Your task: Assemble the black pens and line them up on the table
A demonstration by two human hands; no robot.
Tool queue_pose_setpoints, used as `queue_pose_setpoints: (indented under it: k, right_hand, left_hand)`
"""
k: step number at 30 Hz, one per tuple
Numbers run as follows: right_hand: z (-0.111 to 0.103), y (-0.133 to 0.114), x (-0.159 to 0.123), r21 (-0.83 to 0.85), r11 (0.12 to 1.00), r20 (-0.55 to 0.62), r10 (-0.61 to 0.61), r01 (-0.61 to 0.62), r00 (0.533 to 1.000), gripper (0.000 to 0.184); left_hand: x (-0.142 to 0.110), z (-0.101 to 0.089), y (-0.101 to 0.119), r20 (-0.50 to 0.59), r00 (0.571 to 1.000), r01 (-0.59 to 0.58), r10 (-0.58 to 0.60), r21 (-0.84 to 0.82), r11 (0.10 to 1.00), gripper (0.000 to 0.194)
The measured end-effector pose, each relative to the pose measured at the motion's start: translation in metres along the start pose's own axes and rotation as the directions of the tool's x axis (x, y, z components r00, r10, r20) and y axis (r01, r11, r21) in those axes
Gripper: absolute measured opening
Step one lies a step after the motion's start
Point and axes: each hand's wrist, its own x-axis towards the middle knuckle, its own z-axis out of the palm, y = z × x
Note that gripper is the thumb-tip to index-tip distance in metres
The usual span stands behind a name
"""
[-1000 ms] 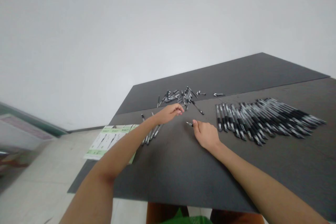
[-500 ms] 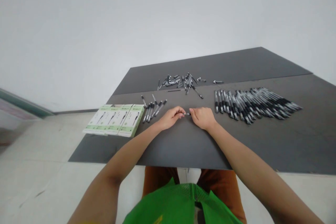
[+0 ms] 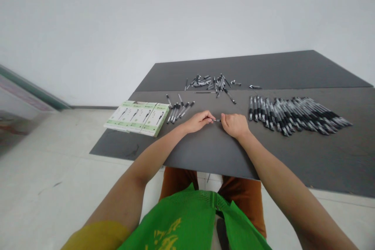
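Observation:
My left hand [image 3: 199, 121] and my right hand [image 3: 235, 125] meet over the dark table [image 3: 205, 152], fingers pinched from both sides on one small black pen part [image 3: 216, 120]. Just beyond my left hand lie a few loose black pens [image 3: 179, 110]. To the right of my right hand stretches a long row of black pens [image 3: 295, 114] laid side by side. A scattered pile of pen parts [image 3: 211, 83] sits farther back on the table.
Green and white flat boxes [image 3: 137, 117] lie at the table's left edge. A white wall rises behind the table, and light floor tiles spread to the left. A green bag [image 3: 193, 222] rests on my lap below the near edge.
My left hand drew back from the far pile of parts and joined my right hand at the small pen part. The view tilted down and now shows my lap and the green bag.

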Motion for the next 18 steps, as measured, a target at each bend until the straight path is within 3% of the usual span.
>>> queue_pose_setpoints:
  k: [7, 13, 18]
  right_hand:
    - [0.0019, -0.0043, -0.0019, -0.063, 0.997, -0.021, 0.032, -0.033, 0.999, 0.064]
    - [0.0003, -0.0025, -0.0033, -0.065, 0.998, -0.017, 0.020, -0.021, 1.000, 0.062]
    - [0.0028, 0.0010, -0.0013, -0.038, 0.998, -0.024, 0.043, -0.044, 0.999, 0.062]
  left_hand:
    - [0.0008, 0.0024, 0.0058, 0.006, 0.999, -0.037, 0.036, 0.181, 0.983, 0.013]
    - [0.0032, 0.0016, 0.0044, 0.027, 0.998, -0.058, 0.055, 0.173, 0.983, 0.017]
    - [0.0018, 0.0012, 0.0058, 0.025, 1.000, 0.009, -0.012, 0.110, 0.994, 0.028]
